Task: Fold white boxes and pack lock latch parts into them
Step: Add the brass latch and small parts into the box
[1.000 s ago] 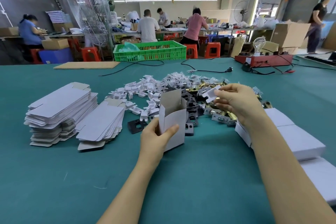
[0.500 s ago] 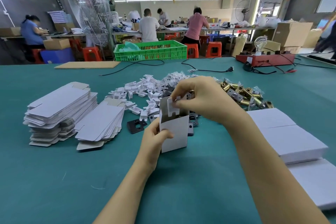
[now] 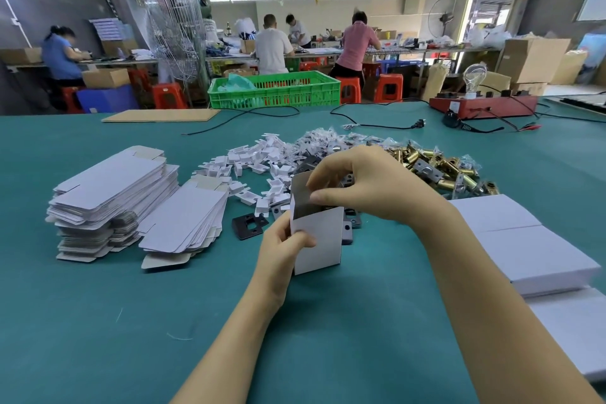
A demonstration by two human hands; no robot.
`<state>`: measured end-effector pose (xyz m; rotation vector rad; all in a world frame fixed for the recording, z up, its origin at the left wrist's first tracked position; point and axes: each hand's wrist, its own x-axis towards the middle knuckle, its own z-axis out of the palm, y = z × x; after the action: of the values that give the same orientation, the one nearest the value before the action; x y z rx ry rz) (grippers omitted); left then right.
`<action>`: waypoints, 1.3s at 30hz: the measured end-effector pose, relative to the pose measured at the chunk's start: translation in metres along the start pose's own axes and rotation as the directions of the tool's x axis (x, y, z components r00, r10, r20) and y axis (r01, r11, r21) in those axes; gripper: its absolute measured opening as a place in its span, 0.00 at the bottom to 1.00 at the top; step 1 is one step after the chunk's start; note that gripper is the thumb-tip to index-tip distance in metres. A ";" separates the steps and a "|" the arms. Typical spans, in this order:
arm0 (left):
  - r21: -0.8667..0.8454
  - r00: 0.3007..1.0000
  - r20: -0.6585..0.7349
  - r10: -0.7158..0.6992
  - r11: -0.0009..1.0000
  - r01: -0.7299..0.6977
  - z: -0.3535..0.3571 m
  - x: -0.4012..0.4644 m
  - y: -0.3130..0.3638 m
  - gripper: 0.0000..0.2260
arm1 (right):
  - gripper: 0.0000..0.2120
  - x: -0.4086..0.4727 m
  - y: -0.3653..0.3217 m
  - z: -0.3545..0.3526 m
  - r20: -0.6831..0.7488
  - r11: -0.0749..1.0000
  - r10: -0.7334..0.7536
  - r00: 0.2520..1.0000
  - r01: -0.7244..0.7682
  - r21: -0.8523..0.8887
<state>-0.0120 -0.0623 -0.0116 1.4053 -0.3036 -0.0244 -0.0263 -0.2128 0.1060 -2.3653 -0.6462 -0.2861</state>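
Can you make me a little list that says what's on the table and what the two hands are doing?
Table: green top
Left hand: grips the open white box, standing upright
Right hand: fingers curled over the box's open top; what it holds is hidden
Left of box: two stacks of flat boxes
Behind box: pile of small white plastic pieces, brass latches, black plates
Right edge: closed white boxes
Far side: green crate

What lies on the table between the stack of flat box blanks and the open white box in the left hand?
In the head view, one loose black strike plate lies on bare green mat between flat box blanks and open white box.
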 end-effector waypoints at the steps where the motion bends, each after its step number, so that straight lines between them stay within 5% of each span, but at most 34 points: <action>1: -0.004 1.000 0.000 -0.001 1.000 0.001 0.000 0.000 0.000 0.12 | 0.04 -0.001 0.001 -0.001 -0.013 1.000 0.006 1.000 -0.006 0.003; 7: 0.005 0.999 -0.040 -0.021 1.000 0.021 -0.001 0.002 -0.002 0.08 | 0.07 -0.001 0.018 -0.008 -0.201 0.994 0.108 0.974 -0.100 0.048; 12: 0.014 0.995 -0.097 -0.006 1.000 0.007 -0.002 0.003 -0.004 0.19 | 0.06 -0.001 0.059 -0.002 -0.375 0.936 0.346 0.860 -0.287 0.205; 14: -0.014 0.988 -0.154 -0.003 1.000 0.001 -0.003 0.003 -0.005 0.14 | 0.03 -0.002 0.078 0.008 -0.383 0.896 0.443 0.811 -0.384 0.225; 16: -0.053 0.976 -0.219 -0.013 0.999 0.002 -0.005 0.004 -0.005 0.06 | 0.01 -0.003 0.093 0.021 -0.352 0.871 0.491 0.797 -0.452 0.191; 20: -0.090 0.964 -0.266 -0.018 0.996 -0.007 -0.005 0.004 -0.005 0.05 | 0.07 -0.003 0.105 0.042 -0.132 0.872 0.490 0.862 -0.480 0.097; 25: -0.073 0.966 -0.257 -0.011 0.997 -0.008 -0.004 0.004 -0.005 0.04 | 0.18 0.000 0.103 0.057 0.173 0.926 0.376 0.910 -0.362 -0.111; 33: -0.012 0.982 -0.187 0.039 0.999 -0.042 -0.002 0.004 -0.006 0.05 | 0.12 0.001 0.109 0.063 0.106 0.924 0.307 0.946 -0.269 -0.271; 39: 0.006 0.982 -0.180 0.061 0.998 -0.061 -0.002 0.006 -0.010 0.09 | 0.08 0.000 0.111 0.061 0.106 0.909 0.380 0.919 -0.350 -0.227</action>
<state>-0.0043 -0.0631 -0.0202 1.3874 -0.1962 0.1530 0.0338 -0.2462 -0.0010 -2.6642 -0.2325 -0.0080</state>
